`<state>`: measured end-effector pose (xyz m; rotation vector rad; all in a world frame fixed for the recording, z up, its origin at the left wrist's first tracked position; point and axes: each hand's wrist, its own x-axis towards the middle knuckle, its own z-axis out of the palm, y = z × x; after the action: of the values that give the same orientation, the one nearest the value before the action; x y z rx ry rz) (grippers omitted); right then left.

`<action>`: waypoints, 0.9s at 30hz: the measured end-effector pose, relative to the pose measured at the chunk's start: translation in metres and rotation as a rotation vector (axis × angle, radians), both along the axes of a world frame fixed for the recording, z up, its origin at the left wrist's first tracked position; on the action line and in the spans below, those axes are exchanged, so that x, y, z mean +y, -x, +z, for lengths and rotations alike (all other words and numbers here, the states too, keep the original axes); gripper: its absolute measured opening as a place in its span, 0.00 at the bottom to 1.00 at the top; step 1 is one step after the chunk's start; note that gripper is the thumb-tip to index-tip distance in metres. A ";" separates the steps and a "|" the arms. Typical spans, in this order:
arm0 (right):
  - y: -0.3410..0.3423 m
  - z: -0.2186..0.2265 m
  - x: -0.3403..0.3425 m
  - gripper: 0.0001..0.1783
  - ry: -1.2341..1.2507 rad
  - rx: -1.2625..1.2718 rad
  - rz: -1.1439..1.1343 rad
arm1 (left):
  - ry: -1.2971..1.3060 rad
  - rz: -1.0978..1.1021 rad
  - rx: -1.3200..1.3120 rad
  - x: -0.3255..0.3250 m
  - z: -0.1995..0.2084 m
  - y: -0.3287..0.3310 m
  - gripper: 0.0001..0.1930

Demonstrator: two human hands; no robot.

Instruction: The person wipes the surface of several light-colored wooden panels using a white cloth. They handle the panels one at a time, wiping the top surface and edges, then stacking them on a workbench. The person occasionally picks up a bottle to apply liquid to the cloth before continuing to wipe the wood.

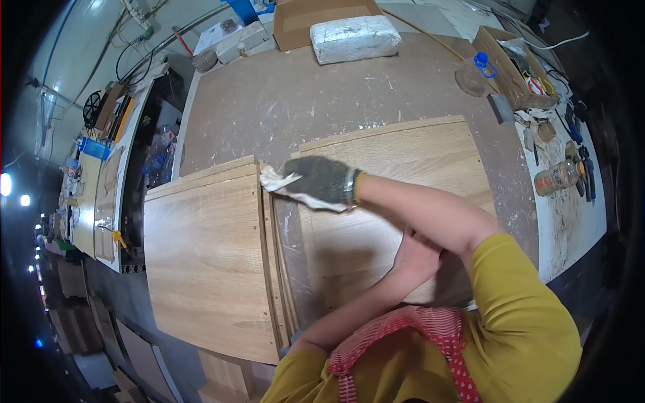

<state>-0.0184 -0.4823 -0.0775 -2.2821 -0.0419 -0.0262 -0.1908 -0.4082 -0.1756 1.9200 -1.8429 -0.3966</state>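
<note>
My right hand (319, 180), in a dark grey-green work glove, is closed around a crumpled white cloth (272, 178). The cloth touches the top right corner of a stack of wood-grain boards (201, 248) on the left. A second wood-grain board (396, 161) lies to the right, beneath my forearms. My left arm crosses under the right one, and my left hand (418, 257) is low over this board. Its fingers are mostly hidden by my right arm, so their hold does not show.
The brown worktop (269, 101) is marked with white flecks. At its far side are a wrapped white block (355, 39) and an open cardboard box (292, 23). A jug with a blue cap (474, 75), a box of tools (514, 64) and a bottle (557, 178) stand on the right.
</note>
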 end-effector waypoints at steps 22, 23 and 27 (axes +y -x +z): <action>0.101 -0.022 -0.131 0.21 0.566 -0.159 -0.607 | 0.051 0.004 0.109 0.007 0.040 -0.021 0.34; 0.114 -0.021 -0.143 0.22 0.613 -0.149 -0.630 | 0.073 0.026 0.183 0.008 0.038 -0.024 0.34; 0.175 -0.025 -0.199 0.22 0.421 0.078 -0.813 | 0.134 0.467 -0.234 -0.038 0.054 -0.147 0.29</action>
<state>-0.1933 -0.6817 -0.1025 -2.5533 1.0011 -0.3809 -0.0440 -0.4466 -0.1212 2.2875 -1.4361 0.1046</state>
